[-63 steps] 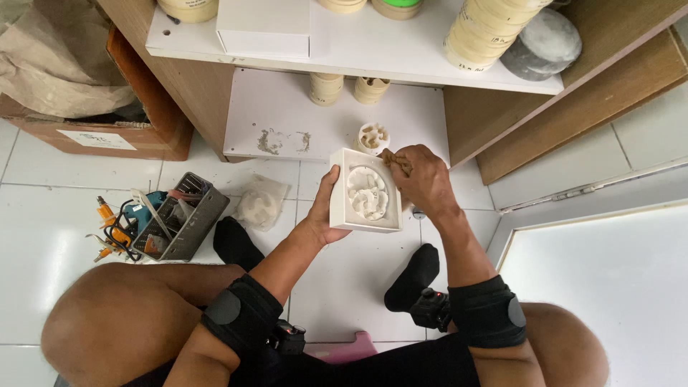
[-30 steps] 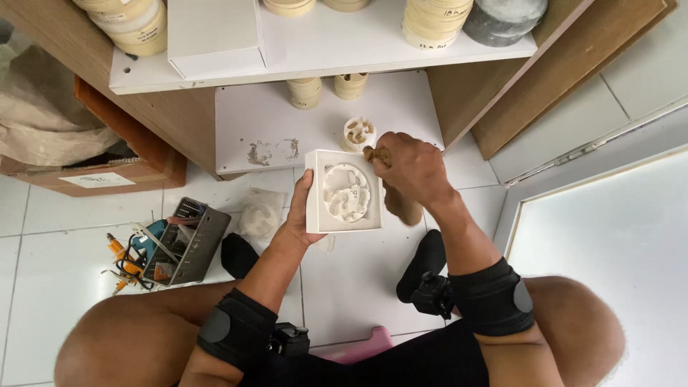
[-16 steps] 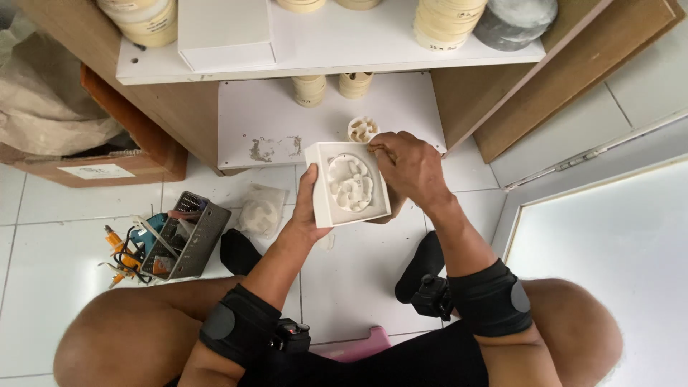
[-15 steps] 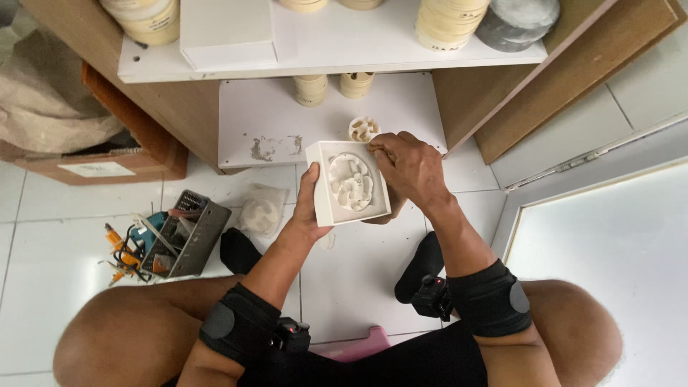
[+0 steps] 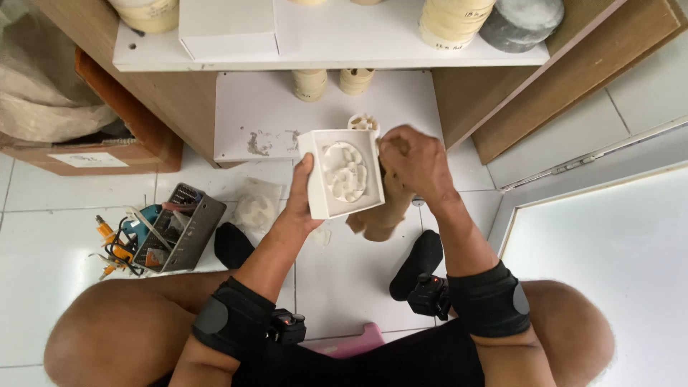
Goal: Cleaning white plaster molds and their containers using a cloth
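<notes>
Both hands work a white mould (image 5: 342, 174): left hand (image 5: 299, 203) grips it, right hand's (image 5: 416, 163) grasp is hidden.

Clutter around your work spot, shelf above and floor left.

You have a white shelf (image 5: 344, 43) with a white box (image 5: 228, 27), a cream roll (image 5: 453, 20) and a grey lump (image 5: 522, 21); two cream cylinders (image 5: 331, 82) beneath; a grey tool tray (image 5: 179, 228) by tangled tools (image 5: 118, 240) on your left; a cardboard box (image 5: 93, 154) beyond.
</notes>
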